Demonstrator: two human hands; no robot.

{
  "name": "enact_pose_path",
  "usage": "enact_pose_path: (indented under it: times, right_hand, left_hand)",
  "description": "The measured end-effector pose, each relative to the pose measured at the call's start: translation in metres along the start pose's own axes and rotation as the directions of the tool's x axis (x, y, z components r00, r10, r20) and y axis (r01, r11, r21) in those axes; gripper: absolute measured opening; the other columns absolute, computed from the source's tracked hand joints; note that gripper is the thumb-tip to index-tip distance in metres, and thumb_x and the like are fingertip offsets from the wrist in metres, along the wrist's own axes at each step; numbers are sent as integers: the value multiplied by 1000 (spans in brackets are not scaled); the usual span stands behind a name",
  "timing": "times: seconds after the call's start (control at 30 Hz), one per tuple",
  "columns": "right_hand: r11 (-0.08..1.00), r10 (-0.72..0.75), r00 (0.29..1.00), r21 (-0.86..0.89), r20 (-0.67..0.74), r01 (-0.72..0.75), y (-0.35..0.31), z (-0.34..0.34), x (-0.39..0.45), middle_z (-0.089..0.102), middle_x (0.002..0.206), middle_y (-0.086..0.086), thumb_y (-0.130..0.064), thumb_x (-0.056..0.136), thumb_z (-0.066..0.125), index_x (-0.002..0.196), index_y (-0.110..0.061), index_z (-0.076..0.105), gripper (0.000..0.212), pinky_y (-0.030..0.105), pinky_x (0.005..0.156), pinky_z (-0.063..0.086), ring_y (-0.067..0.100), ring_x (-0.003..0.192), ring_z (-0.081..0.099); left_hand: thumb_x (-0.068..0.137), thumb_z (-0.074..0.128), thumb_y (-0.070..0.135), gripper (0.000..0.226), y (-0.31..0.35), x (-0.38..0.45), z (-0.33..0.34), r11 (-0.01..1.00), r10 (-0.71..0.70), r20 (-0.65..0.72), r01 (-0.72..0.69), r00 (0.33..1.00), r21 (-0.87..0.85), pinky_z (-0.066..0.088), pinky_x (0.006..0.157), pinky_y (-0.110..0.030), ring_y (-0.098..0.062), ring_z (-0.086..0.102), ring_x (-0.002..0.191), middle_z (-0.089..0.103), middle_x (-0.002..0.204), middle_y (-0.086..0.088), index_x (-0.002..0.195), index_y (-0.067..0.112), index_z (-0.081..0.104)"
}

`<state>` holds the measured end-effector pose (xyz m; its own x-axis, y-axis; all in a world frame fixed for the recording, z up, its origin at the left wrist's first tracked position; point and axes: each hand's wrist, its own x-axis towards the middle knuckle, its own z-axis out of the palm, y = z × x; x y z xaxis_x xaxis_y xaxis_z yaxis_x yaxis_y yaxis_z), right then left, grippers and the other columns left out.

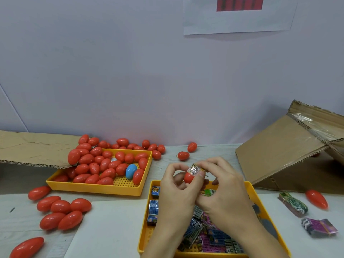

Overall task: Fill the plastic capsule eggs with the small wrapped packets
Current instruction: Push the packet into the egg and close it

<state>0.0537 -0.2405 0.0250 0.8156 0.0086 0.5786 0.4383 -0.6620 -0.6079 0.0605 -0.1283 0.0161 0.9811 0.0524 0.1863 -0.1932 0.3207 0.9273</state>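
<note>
my left hand (175, 190) pinches a red egg (188, 177); my right hand (221, 190) pinches a packet (194, 169) at its mouth.

A pale, lilac-tinted wall (130, 71) fills the upper half of the scene, evenly lit and without strong shadows; a white paper sheet (240, 17) bearing a red-and-black striped block hangs near the top right, casting a faint shadow below its lower edge; beneath the wall runs a light grey bench (219, 153); a flattened piece of brown cardboard (33, 148) lies at the bench's left end; a tilted, taped cardboard box (290, 151) leans at the right; a plain white sheet (108, 228) rests near the front.
</note>
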Motion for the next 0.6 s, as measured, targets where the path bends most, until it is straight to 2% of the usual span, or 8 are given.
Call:
enact_pose_path:
  times: [0.1,0.23,0.6]
  right_hand:
    - [1000,-5,1000,8,6,5,0,1,0,54,104,-27,-49,67,58,113,-30,69,51,11,75,43,2,101,57]
    - [1000,-16,1000,-12,16,17,2,1,0,54,105,-27,-47,68,58,116,-29,69,53,9,75,41,1,103,55]
    - [1000,-7,1000,4,-5,7,8,6,-2,57,108,-21,-36,69,64,124,-24,68,57,10,77,42,2,102,56]
  left_hand:
    - [85,75,8,23,-1,1,0,1000,-9,0,9,1000,12,55,58,-22,-21,74,68,72,76,-16,98,10,56]
    - [86,75,10,22,-1,0,0,1000,-11,1,11,1000,17,56,60,-23,-25,75,71,72,80,-21,98,10,57]
    - [88,73,9,23,-1,1,1,999,-10,12,10,1000,49,58,62,-25,-26,75,73,74,81,-19,102,7,56]
